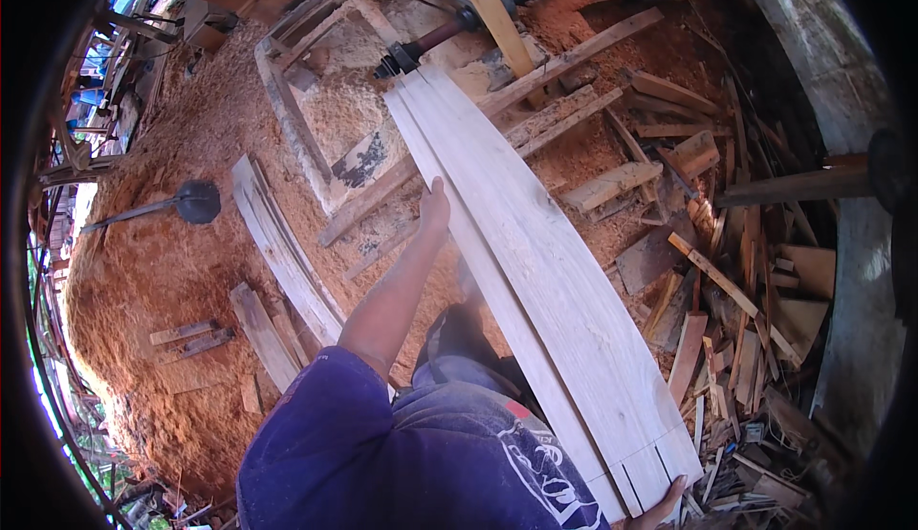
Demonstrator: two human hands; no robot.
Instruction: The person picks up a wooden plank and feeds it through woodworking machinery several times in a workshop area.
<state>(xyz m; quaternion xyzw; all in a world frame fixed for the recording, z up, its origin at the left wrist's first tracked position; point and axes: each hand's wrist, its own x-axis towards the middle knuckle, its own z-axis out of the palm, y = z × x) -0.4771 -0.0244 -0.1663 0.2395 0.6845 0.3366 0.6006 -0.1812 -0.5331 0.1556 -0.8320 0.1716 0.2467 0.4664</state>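
A long pale wooden plank (545,253) slants across the middle of the view, its far end by the dark head of a metal shaft (400,59). Along its left side runs a narrower pale strip (493,291), divided from it by a dark line; whether this is a separate piece I cannot tell. My left hand (436,209) is closed on the left edge, partway along. At the near end, my right hand (662,507) grips the wood from the end, its fingers partly hidden beneath. Short dark lines mark the plank near that end.
A wooden frame (287,109) surrounds the shaft, with a yellowish upright board (492,18) beside it. Curved slabs (277,243) and a round dark-headed tool (199,202) lie on sawdust at left. Scrap wood (688,348) is heaped at right, beside a pale sheet (856,329).
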